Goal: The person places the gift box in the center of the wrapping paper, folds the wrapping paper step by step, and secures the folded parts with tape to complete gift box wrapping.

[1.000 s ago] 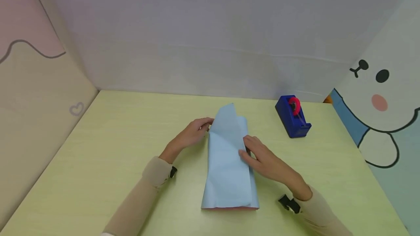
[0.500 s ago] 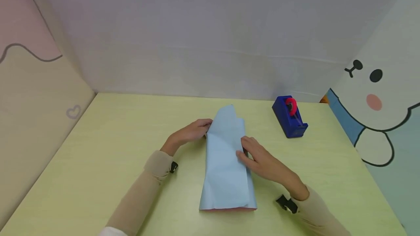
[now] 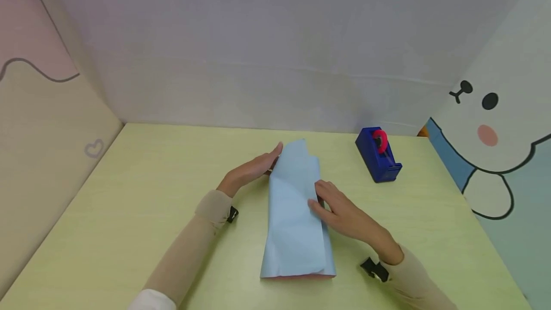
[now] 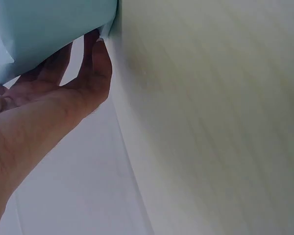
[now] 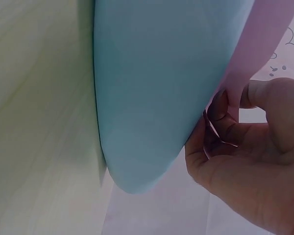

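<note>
A folded sheet of paper (image 3: 294, 219), light blue outside and pink inside, stands slightly puffed up on the table. My left hand (image 3: 254, 166) lies against its upper left side, fingers fairly straight in the head view. From the left wrist, the left hand's fingertips (image 4: 100, 46) reach the paper's lower edge. On the right side my right hand (image 3: 344, 212) pinches the paper's long edge. In the right wrist view the thumb (image 5: 252, 95) sits on the pink inner face, and the other fingers meet the blue layer's edge.
A blue tape dispenser (image 3: 378, 157) with a pink roll stands at the back right of the pale yellow table (image 3: 172, 157). A grey-white wall (image 3: 275, 61) closes off the back, and printed panels stand at both sides.
My left hand's fingers have straightened and moved up along the paper's left edge. The right hand keeps its grip on the right edge. The view has shifted slightly.
</note>
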`<control>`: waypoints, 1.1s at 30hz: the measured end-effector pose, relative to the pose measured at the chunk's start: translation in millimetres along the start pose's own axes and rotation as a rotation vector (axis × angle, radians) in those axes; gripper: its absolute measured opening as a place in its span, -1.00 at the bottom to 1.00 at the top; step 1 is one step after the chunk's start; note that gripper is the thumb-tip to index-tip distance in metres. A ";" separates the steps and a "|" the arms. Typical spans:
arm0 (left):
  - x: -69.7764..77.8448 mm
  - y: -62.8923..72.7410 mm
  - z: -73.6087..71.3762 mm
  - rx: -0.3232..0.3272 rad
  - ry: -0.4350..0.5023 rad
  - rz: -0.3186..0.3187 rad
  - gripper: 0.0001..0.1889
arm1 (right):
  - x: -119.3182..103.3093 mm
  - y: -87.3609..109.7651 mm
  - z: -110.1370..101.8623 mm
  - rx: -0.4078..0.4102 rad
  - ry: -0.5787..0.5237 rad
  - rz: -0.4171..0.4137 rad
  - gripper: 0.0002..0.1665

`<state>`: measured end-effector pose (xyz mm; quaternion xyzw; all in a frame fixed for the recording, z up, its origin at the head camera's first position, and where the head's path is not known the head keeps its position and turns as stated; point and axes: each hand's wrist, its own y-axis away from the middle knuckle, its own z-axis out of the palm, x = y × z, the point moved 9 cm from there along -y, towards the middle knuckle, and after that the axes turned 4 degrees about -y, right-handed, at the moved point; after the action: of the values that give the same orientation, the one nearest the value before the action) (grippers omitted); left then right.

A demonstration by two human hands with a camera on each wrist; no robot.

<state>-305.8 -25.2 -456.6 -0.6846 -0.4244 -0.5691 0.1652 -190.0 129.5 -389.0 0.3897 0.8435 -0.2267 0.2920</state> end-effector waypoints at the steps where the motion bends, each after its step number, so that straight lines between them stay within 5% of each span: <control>1: 0.4 -0.8 1.3 -0.009 0.006 -0.007 -0.13 | 0.0 0.1 0.3 0.000 0.001 0.000 -0.71; 12: 6.4 -15.5 12.8 -0.063 0.124 0.011 -0.15 | 1.3 -0.6 2.3 0.003 0.002 -0.002 -0.70; 33: 6.0 -20.0 8.8 -0.022 -0.006 0.013 -0.09 | 2.3 -1.0 1.3 0.009 -0.002 0.005 -0.73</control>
<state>-315.6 -4.8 -458.8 -0.6909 -0.4142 -0.5705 0.1600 -191.6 129.3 -391.3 0.3931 0.8412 -0.2298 0.2915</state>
